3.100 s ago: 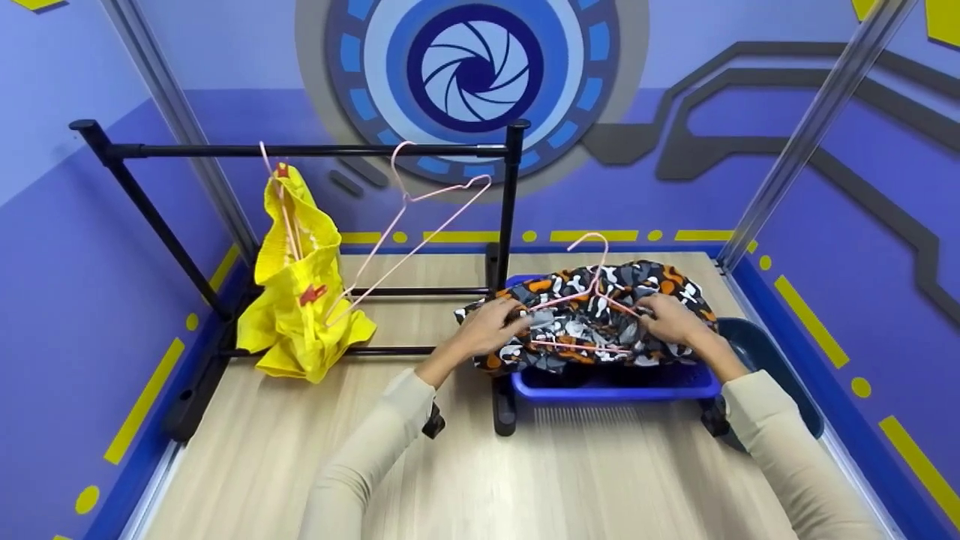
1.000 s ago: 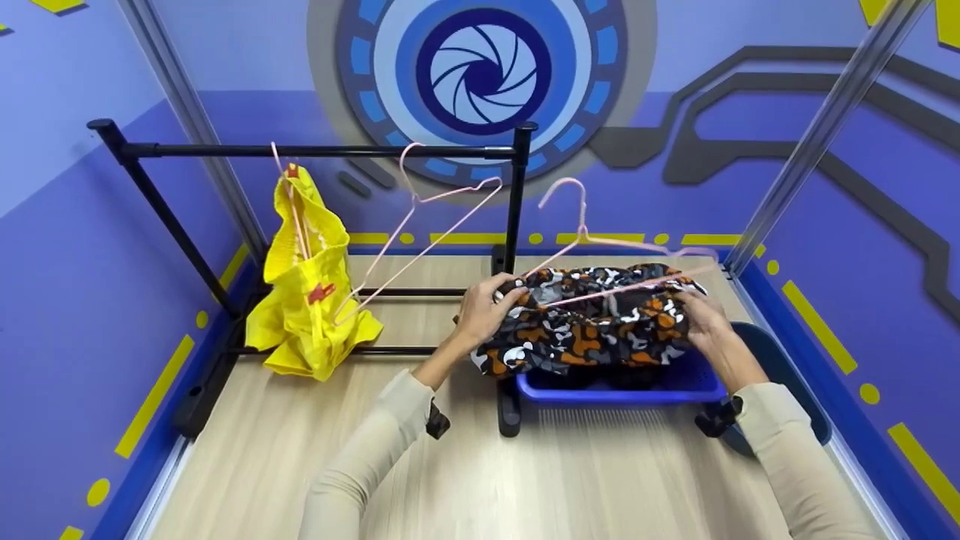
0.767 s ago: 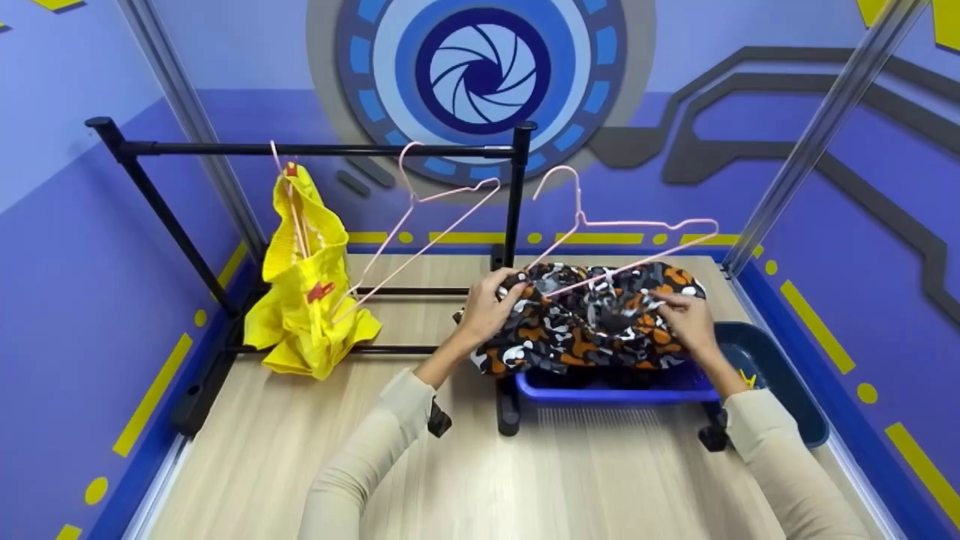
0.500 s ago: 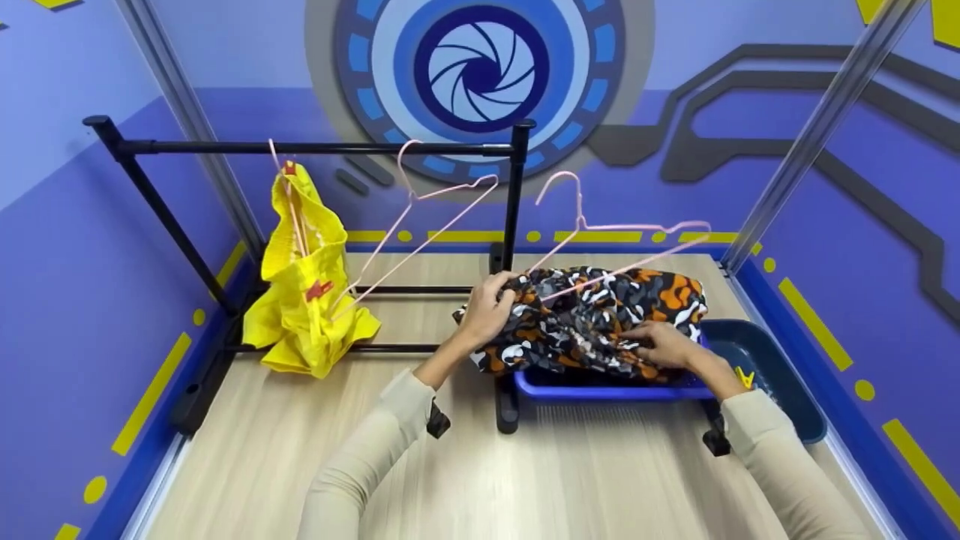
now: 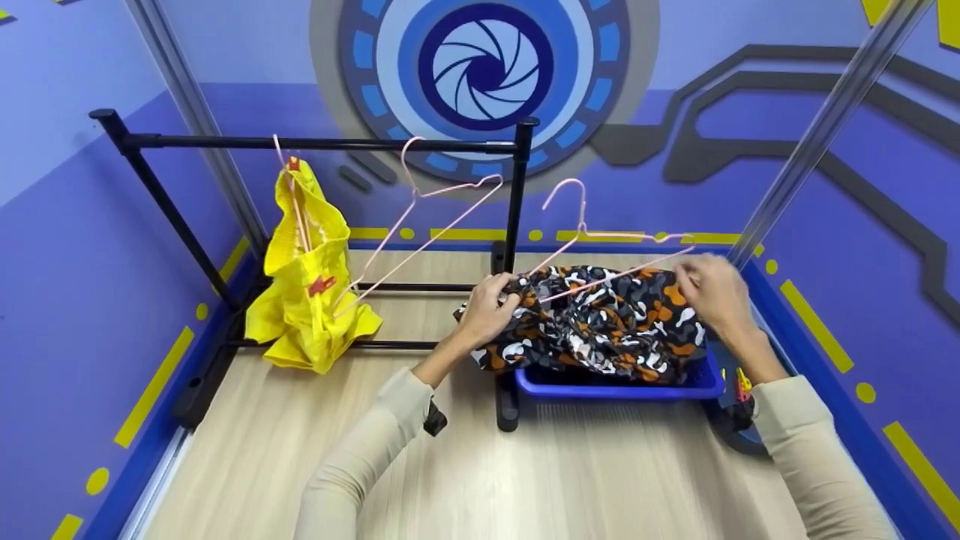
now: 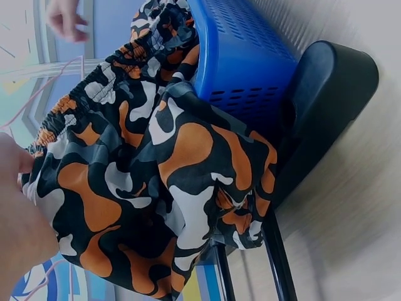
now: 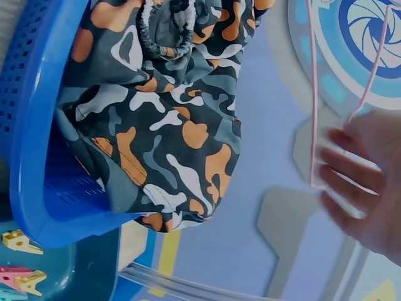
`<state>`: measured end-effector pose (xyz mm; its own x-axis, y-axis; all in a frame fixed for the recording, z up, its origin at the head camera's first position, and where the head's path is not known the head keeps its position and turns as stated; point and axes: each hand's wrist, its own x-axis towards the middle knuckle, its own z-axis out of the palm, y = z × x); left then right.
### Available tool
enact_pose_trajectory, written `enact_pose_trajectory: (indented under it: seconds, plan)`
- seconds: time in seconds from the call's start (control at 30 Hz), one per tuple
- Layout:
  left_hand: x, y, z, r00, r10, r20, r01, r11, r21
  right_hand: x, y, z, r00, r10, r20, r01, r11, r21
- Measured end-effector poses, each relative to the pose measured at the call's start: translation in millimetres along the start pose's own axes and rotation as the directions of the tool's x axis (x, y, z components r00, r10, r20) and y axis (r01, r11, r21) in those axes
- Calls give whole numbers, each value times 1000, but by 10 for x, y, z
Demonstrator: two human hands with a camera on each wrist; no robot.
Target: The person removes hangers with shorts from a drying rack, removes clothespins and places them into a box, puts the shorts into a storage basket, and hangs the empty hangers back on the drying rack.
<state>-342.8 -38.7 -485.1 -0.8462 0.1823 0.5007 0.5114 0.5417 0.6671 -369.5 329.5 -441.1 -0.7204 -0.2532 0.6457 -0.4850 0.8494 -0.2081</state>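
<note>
The left hand (image 5: 486,313) grips the camouflage shorts (image 5: 630,322) atop the blue basket (image 5: 615,391), seemingly steadying one end of the pink hanger (image 5: 583,226); the right hand (image 5: 718,294), fingers loosely parted, hovers by the other.

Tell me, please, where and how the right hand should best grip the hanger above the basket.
Probably pinch the hanger at its right corner, coming from the right: that end rises free of the cloth, and the right hand is near.
</note>
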Motion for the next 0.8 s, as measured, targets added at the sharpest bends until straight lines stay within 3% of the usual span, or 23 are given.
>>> enact_pose_trajectory:
  seconds: [0.1, 0.3, 0.47, 0.63, 0.8]
  plan:
    - [-4, -2, 3, 1000, 30, 3, -30, 999, 22, 57, -33, 10, 994, -1, -113, 11, 997, 81]
    - [0, 10, 11, 993, 116, 16, -117, 991, 63, 80, -153, 102, 986, -160, -43, 165, 969, 186]
    - [4, 23, 12, 981, 190, 29, -192, 976, 100, 79, -181, 114, 980, -195, -43, 199, 956, 216]
    - [2, 7, 16, 967, 253, 27, -254, 961, 112, 84, -167, 85, 982, -170, -87, 184, 965, 190]
    - [25, -8, -4, 964, 264, 12, -264, 960, 94, 79, -167, 18, 992, -61, -114, 77, 986, 150]
